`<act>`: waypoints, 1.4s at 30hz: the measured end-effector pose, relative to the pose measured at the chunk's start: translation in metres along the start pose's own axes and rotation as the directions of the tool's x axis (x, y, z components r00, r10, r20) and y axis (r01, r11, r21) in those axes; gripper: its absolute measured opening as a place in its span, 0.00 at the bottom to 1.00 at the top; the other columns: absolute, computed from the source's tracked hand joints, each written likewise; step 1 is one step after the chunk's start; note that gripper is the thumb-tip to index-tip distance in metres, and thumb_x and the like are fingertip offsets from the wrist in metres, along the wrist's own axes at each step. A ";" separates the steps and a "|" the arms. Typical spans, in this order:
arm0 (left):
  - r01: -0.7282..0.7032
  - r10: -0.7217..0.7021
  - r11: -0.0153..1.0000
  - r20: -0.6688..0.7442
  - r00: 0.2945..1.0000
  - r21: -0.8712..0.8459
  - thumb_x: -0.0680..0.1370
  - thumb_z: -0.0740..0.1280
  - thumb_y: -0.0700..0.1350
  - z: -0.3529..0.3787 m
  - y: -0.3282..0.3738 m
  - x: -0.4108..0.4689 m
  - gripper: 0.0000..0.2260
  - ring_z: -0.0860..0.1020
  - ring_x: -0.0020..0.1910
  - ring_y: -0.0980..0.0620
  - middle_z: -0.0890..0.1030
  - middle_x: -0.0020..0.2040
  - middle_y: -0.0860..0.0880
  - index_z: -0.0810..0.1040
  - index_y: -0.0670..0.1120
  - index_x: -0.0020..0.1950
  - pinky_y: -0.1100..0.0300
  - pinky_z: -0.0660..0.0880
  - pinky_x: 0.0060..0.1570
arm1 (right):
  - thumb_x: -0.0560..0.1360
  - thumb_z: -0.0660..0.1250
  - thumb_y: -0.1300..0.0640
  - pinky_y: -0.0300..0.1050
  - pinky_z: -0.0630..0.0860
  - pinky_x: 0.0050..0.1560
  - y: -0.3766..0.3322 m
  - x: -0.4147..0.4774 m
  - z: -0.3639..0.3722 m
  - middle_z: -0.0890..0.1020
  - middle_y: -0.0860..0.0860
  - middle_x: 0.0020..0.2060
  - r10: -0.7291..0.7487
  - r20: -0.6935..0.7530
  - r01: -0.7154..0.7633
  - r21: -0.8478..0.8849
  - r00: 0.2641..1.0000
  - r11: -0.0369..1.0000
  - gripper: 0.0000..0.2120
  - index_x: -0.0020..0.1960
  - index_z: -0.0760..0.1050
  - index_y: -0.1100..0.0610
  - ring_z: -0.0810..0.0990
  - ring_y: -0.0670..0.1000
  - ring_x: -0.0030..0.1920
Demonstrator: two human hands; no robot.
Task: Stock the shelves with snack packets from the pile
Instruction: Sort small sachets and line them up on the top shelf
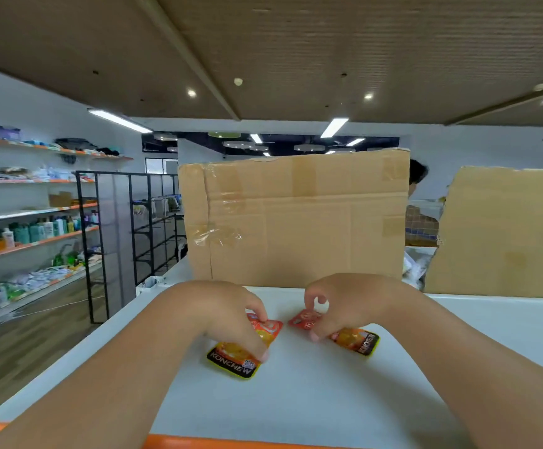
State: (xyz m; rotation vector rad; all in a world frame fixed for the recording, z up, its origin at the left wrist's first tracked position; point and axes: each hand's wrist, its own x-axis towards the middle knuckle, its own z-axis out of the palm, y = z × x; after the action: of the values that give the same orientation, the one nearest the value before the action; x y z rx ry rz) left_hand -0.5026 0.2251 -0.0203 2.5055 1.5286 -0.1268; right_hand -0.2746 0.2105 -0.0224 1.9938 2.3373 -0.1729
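Orange left packet [243, 347] slants up-right, left hand [231, 314] fingers pinching | right packet [338, 333] slants down-right, right hand [344, 303] pinching

left packet [236, 354]: "KONCHEW", white letters on black band at its near edge | right packet [357, 341]: same black band, lettering turned and blurred, not surely readable | no other text legible

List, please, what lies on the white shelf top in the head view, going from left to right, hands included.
left hand → left snack packet → right snack packet → right hand. Each hand has its fingers on its own packet; both packets lie flat.
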 end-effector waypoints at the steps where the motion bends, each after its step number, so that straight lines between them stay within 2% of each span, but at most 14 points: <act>1: 0.003 -0.003 1.000 0.013 1.000 0.005 0.60 0.75 0.69 0.000 -0.002 -0.001 0.31 0.78 0.55 0.56 0.77 0.57 0.62 0.74 0.70 0.62 0.56 0.77 0.60 | 0.65 0.75 0.35 0.52 0.77 0.59 0.004 0.000 -0.001 0.78 0.46 0.59 0.019 0.027 -0.019 0.003 0.999 1.000 0.28 0.61 0.73 0.41 0.80 0.52 0.55; 4: -0.014 0.014 1.000 -0.011 1.000 0.016 0.63 0.74 0.64 0.004 -0.003 0.000 0.28 0.78 0.53 0.56 0.76 0.53 0.61 0.74 0.70 0.62 0.57 0.78 0.57 | 0.61 0.74 0.32 0.51 0.80 0.54 0.010 0.000 -0.005 0.82 0.50 0.57 0.037 0.100 -0.034 -0.025 0.994 0.999 0.28 0.58 0.72 0.37 0.85 0.54 0.48; 7: -0.047 0.049 0.998 -0.047 0.998 0.049 0.65 0.72 0.60 0.006 0.001 0.001 0.27 0.79 0.52 0.57 0.77 0.54 0.61 0.73 0.71 0.63 0.58 0.79 0.55 | 0.65 0.76 0.36 0.50 0.80 0.51 0.010 0.001 -0.005 0.82 0.51 0.57 0.028 0.110 -0.028 -0.004 0.994 1.000 0.27 0.60 0.72 0.39 0.84 0.54 0.49; 10: -0.089 0.090 0.996 -0.017 0.996 0.026 0.71 0.75 0.56 0.004 0.000 0.006 0.24 0.77 0.49 0.58 0.77 0.54 0.61 0.75 0.67 0.66 0.68 0.74 0.40 | 0.67 0.76 0.39 0.48 0.78 0.50 0.009 -0.001 -0.006 0.81 0.50 0.57 0.019 0.100 -0.022 0.030 0.995 0.999 0.27 0.62 0.72 0.41 0.83 0.53 0.50; 12: -0.105 0.105 0.994 0.002 0.994 0.013 0.74 0.76 0.53 0.004 -0.004 0.012 0.24 0.77 0.47 0.59 0.78 0.54 0.60 0.75 0.63 0.68 0.70 0.69 0.34 | 0.68 0.76 0.39 0.46 0.76 0.50 0.008 -0.001 -0.005 0.80 0.47 0.56 0.015 0.081 -0.019 0.045 0.997 0.999 0.26 0.63 0.73 0.40 0.80 0.49 0.50; 15: -0.107 0.107 0.994 -0.013 0.994 0.019 0.73 0.76 0.54 0.007 -0.008 0.020 0.25 0.78 0.46 0.61 0.80 0.55 0.60 0.76 0.63 0.69 0.69 0.71 0.34 | 0.67 0.76 0.38 0.47 0.76 0.53 0.011 0.002 -0.003 0.79 0.45 0.53 0.020 0.070 -0.024 0.056 0.997 0.998 0.26 0.62 0.72 0.39 0.79 0.48 0.52; 20: -0.109 0.112 0.993 -0.069 0.991 0.047 0.75 0.75 0.51 0.005 -0.001 0.012 0.23 0.77 0.47 0.58 0.80 0.55 0.58 0.76 0.61 0.68 0.70 0.69 0.34 | 0.67 0.75 0.39 0.45 0.74 0.44 0.014 0.006 -0.001 0.82 0.50 0.52 0.015 0.073 -0.021 0.087 0.997 0.996 0.25 0.62 0.71 0.38 0.80 0.50 0.45; 24: -0.084 0.092 0.995 -0.180 0.979 0.053 0.70 0.74 0.54 0.000 0.007 0.003 0.25 0.77 0.48 0.58 0.78 0.55 0.60 0.75 0.65 0.67 0.65 0.74 0.42 | 0.68 0.75 0.40 0.44 0.74 0.43 0.021 0.002 -0.004 0.78 0.43 0.46 0.018 -0.014 -0.016 0.137 1.000 0.990 0.24 0.61 0.72 0.40 0.80 0.49 0.42; 27: -0.084 0.078 0.996 -0.279 0.957 -0.013 0.68 0.73 0.52 -0.005 0.017 -0.001 0.24 0.77 0.45 0.60 0.77 0.54 0.60 0.75 0.67 0.63 0.62 0.77 0.43 | 0.70 0.75 0.44 0.42 0.72 0.37 0.029 -0.009 -0.011 0.77 0.43 0.40 0.043 -0.129 -0.020 0.173 0.991 0.985 0.22 0.61 0.73 0.43 0.79 0.49 0.38; 31: -0.134 0.075 0.985 -0.423 0.903 -0.111 0.67 0.73 0.51 -0.007 0.045 -0.010 0.22 0.81 0.45 0.59 0.81 0.52 0.59 0.73 0.71 0.57 0.55 0.82 0.48 | 0.70 0.75 0.43 0.43 0.70 0.36 0.050 -0.040 -0.021 0.77 0.44 0.44 0.082 -0.292 -0.012 0.234 0.953 0.972 0.24 0.63 0.73 0.44 0.79 0.48 0.44; 33: -0.184 0.094 0.973 -0.487 0.868 -0.140 0.67 0.72 0.51 -0.006 0.068 -0.015 0.23 0.82 0.41 0.60 0.83 0.51 0.59 0.72 0.73 0.55 0.56 0.82 0.45 | 0.69 0.76 0.42 0.43 0.72 0.38 0.067 -0.062 -0.020 0.78 0.44 0.44 0.091 -0.339 0.005 0.272 0.937 0.962 0.23 0.61 0.73 0.43 0.79 0.49 0.45; 38: -0.312 0.164 0.928 -0.527 0.834 -0.206 0.66 0.70 0.50 0.002 0.150 -0.024 0.29 0.82 0.32 0.57 0.82 0.50 0.60 0.74 0.68 0.66 0.60 0.79 0.31 | 0.71 0.75 0.42 0.49 0.81 0.51 0.125 -0.141 -0.023 0.79 0.46 0.53 0.184 -0.407 -0.057 0.304 0.895 0.951 0.25 0.65 0.72 0.41 0.80 0.49 0.49; 42: -0.394 0.225 0.889 -0.529 0.818 -0.231 0.67 0.71 0.50 0.009 0.231 -0.027 0.30 0.84 0.38 0.55 0.80 0.56 0.59 0.73 0.68 0.67 0.55 0.82 0.35 | 0.72 0.74 0.41 0.47 0.82 0.48 0.178 -0.220 -0.022 0.79 0.47 0.55 0.285 -0.445 -0.138 0.334 0.849 0.932 0.24 0.66 0.71 0.40 0.80 0.47 0.47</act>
State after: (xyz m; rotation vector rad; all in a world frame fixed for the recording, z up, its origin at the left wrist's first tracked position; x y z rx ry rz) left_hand -0.3102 0.0975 0.0056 2.5669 1.1108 0.8133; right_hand -0.0630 0.0257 0.0187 2.7043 2.4429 0.0072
